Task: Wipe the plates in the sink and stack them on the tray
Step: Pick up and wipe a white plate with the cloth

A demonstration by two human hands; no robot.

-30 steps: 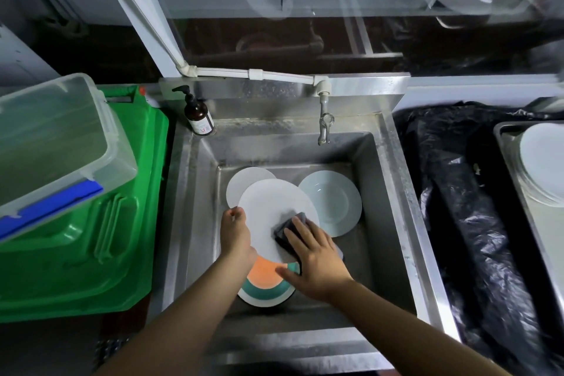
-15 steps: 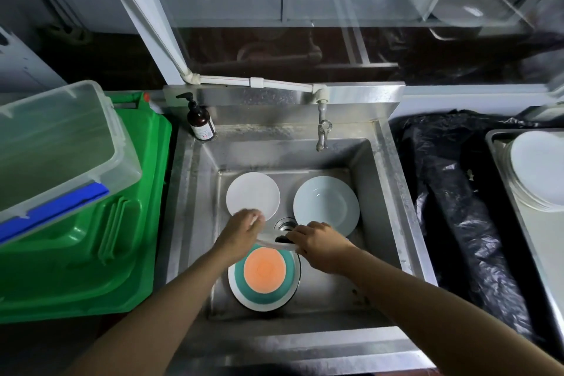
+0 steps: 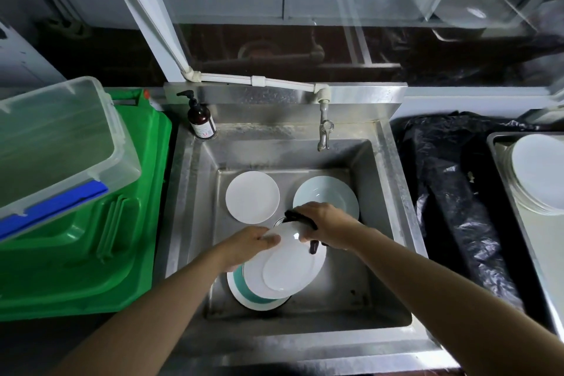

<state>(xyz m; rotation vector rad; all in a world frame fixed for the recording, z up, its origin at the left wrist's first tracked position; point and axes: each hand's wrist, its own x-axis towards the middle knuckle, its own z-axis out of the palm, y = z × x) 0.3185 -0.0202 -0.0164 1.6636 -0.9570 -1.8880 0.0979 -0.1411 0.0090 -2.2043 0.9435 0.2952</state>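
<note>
A white plate (image 3: pixel 287 265) is held tilted over the steel sink (image 3: pixel 384 223). My left hand (image 3: pixel 248 246) grips its left rim. My right hand (image 3: pixel 328 224) holds a dark cloth (image 3: pixel 300 217) against the plate's far edge. Under the held plate lies a teal-ringed plate (image 3: pixel 244 293), mostly covered. A small white plate (image 3: pixel 252 196) and a pale blue plate (image 3: pixel 329 194) lie flat on the sink floor behind. At the far right a metal tray (image 3: pixel 500 143) carries a stack of white plates (image 3: pixel 538 172).
A tap (image 3: pixel 324 128) hangs over the sink's back wall, with a brown soap pump bottle (image 3: pixel 200 119) on the back left corner. A green bin (image 3: pixel 79 235) with a clear plastic box (image 3: pixel 55 143) on it stands left. A black bag (image 3: pixel 451 192) lies between sink and tray.
The white plate went from face-up wiping to edge-on, then turned over so its underside shows. The cloth moved from the plate's face to its far rim.
</note>
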